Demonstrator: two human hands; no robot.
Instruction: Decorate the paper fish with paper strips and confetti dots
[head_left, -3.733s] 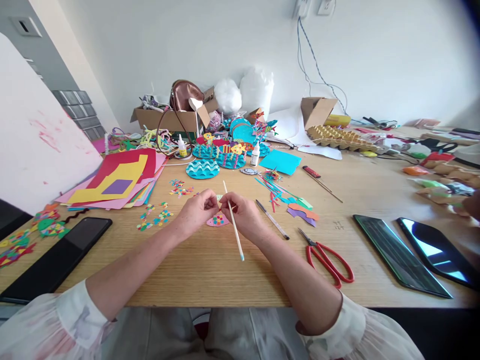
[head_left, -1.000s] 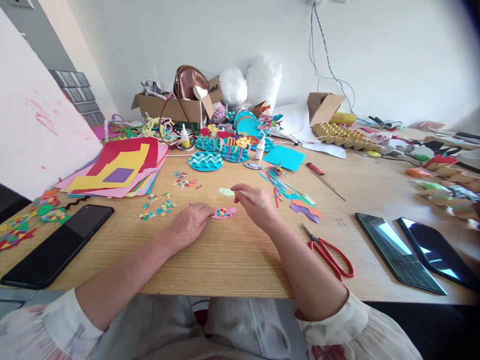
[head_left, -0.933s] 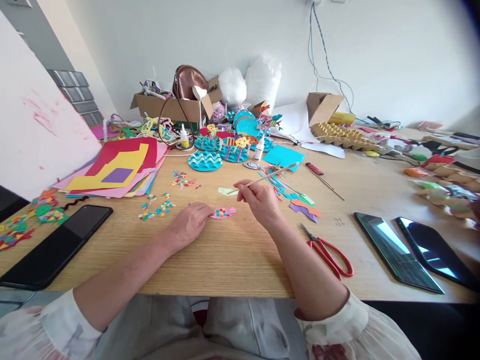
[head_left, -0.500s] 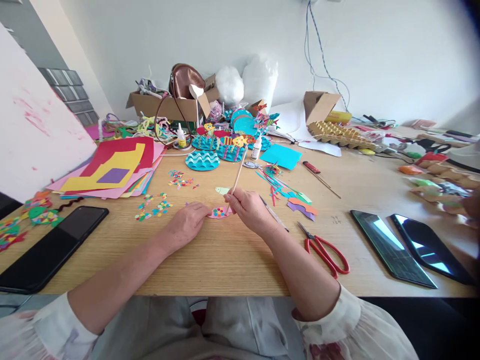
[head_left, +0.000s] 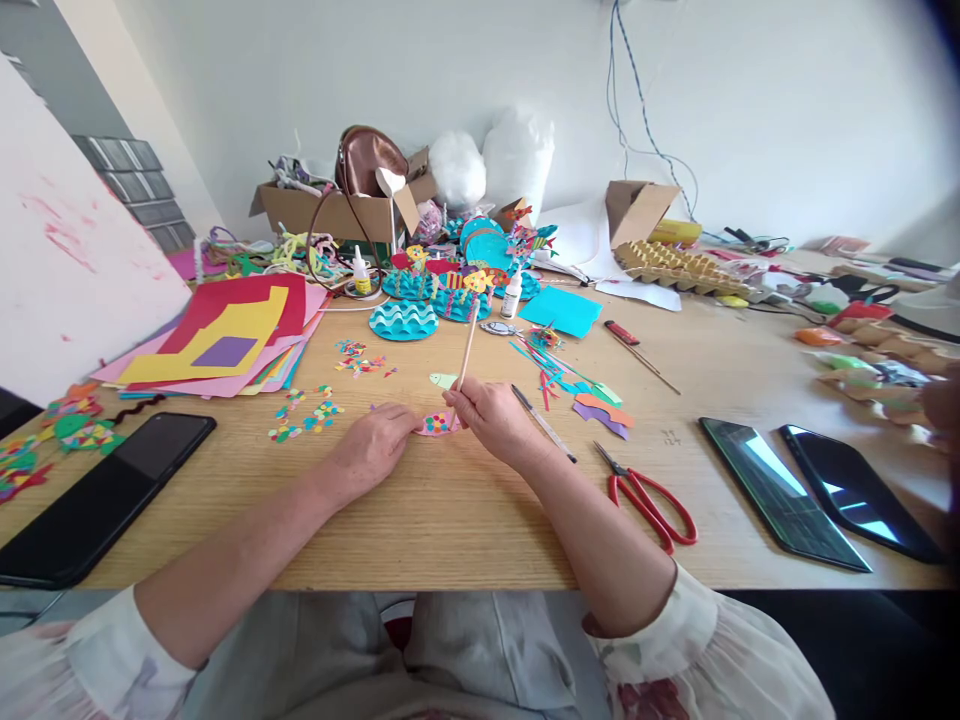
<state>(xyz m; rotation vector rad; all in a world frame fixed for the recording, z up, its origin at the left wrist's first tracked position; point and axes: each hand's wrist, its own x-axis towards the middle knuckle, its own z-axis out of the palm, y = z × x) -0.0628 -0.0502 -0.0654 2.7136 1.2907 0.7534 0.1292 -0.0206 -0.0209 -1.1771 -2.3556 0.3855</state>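
A pink paper fish (head_left: 437, 424) dotted with coloured spots lies on the wooden table (head_left: 465, 520). My left hand (head_left: 373, 446) rests flat on the table, its fingertips on the fish's left edge. My right hand (head_left: 491, 418) is closed around a thin wooden stick (head_left: 468, 350), whose lower tip comes down on the fish while its upper end leans away from me. A small pale green paper fish (head_left: 444, 380) lies just beyond. Loose coloured paper dots (head_left: 311, 417) are scattered to the left.
Red-handled scissors (head_left: 649, 500) and a pencil (head_left: 541, 422) lie right of my right hand. A black phone (head_left: 90, 505) is at the left, two dark tablets (head_left: 821, 490) at the right. Coloured paper sheets (head_left: 225, 340), glue bottles, blue wave crafts (head_left: 403, 320) and boxes crowd the far side.
My right hand picked the stick up again, swung it from pointing right to nearly upright, and brought its tip down onto the pink fish. My left hand stayed on the fish.
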